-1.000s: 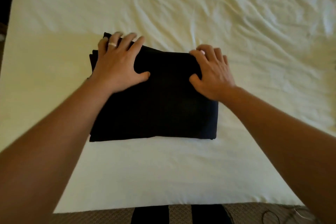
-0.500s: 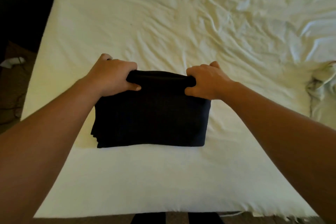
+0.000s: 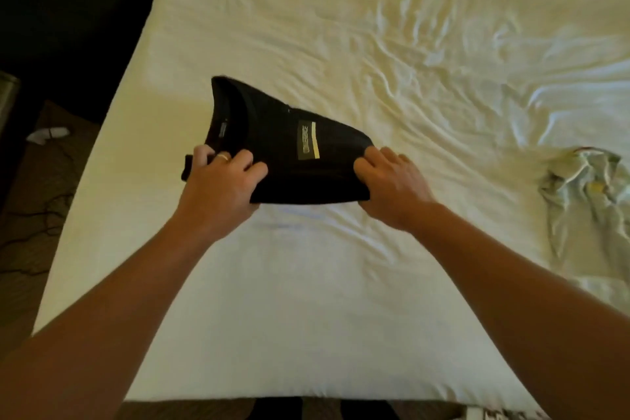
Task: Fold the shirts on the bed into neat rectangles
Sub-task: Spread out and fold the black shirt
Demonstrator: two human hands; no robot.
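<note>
The folded black shirt is now held by both hands over the bed, while half a second ago it lay flat on the sheet as a plain dark rectangle with the hands only closed over its far edge. The left hand is clamped on the near left corner of the shirt, with the thumb on top and a ring visible on one finger. The right hand is clamped on the near right corner in the same way. The shirt has been turned over: the collar and a pale printed label now face up, between and beyond the two hands, and before they were not visible. The far part of the shirt is tilted up and away from the hands. A crumpled light shirt lies on the bed, well apart to the right of the right hand. Whether the near edge of the black shirt touches the sheet, I cannot tell.
</note>
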